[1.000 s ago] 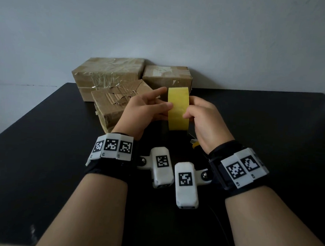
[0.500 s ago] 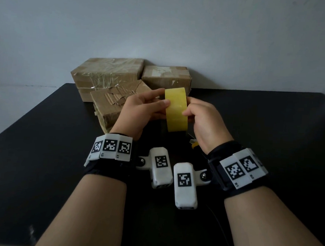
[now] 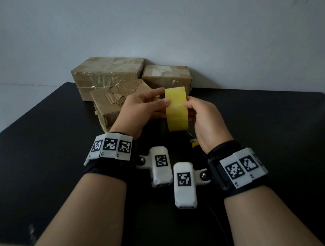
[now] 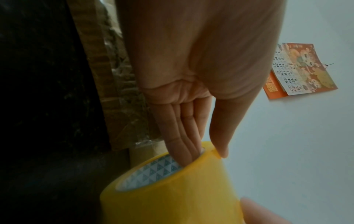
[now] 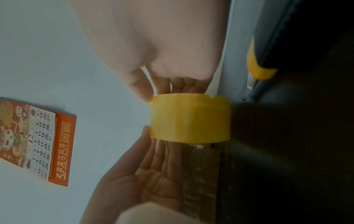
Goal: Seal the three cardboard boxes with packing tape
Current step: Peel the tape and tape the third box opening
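I hold a yellow roll of packing tape (image 3: 176, 108) upright above the black table, between both hands. My left hand (image 3: 155, 105) grips it with fingers (image 4: 184, 136) pushed into the patterned core and the thumb on the outer face. My right hand (image 3: 193, 109) pinches the roll's (image 5: 189, 119) other side, thumb at the rim and fingers behind it. Three cardboard boxes sit behind: a large one (image 3: 107, 72) back left, a smaller one (image 3: 166, 75) back right, and a torn one (image 3: 109, 104) in front, partly hidden by my left hand.
A yellow-tipped cutter (image 3: 194, 143) lies on the table (image 3: 42, 144) under my right wrist and also appears in the right wrist view (image 5: 256, 66). The boxes stand against a pale wall. A calendar (image 4: 298, 69) hangs on the wall.
The roll has tipped a little, its top leaning left. My left thumb has slid further onto its outer face. Both hands stay on the roll in nearly the same place.
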Available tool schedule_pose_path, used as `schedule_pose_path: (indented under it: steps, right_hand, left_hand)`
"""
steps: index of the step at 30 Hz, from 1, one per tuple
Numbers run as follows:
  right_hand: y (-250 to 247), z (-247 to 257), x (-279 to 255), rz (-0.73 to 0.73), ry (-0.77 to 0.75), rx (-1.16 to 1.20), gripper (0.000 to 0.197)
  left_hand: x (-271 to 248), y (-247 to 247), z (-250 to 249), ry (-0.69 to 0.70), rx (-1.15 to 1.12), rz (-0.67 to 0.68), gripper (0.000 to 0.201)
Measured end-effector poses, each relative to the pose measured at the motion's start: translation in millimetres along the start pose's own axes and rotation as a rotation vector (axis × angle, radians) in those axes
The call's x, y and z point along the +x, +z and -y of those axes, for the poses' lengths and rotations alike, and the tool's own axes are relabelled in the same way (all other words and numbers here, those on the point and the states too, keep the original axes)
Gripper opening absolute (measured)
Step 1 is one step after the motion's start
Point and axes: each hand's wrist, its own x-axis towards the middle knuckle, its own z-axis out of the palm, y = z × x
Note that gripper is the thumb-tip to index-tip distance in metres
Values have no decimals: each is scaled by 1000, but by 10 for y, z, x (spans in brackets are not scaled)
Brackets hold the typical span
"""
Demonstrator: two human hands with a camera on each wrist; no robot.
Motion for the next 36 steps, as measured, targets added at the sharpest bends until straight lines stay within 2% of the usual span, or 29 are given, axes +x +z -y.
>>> schedule_pose_path:
  steps: [6,11,19,20,23,24,29,33,36]
  right_hand:
    - [-9,22,-32,7,-46,-24,24]
    - [-17,22,-64,39,-100,-61,36]
    - [-26,22,-84,64,-92,-108,53]
    - [-21,20,-80,58,-94,-107,50]
    - [-2,34,-62,18,-107,-100,28]
    - [-2,35,-57,15,-109,-104,27]
    - [-11,27,-67,34,-117,-102,39]
    - [-24,-2,-46,26,-128,-98,34]
    - [-39,-6,-43,19,-125,-99,37]
  left_hand:
    - [-3,15,-5,0,-6,23,41]
    - [-9,10,-7,-4,-16,17,40]
    - [-13,-6,-11,-2,0,35,40]
    - [-12,-7,-12,-1,4,44,40]
    - [-5,2,-9,-2,4,61,42]
    - [-2,8,-7,-1,5,68,42]
    - [-10,26,-7,-7,14,94,44]
    - [-15,19,-2,-12,37,92,39]
    - [-22,21,17,-13,62,96,39]
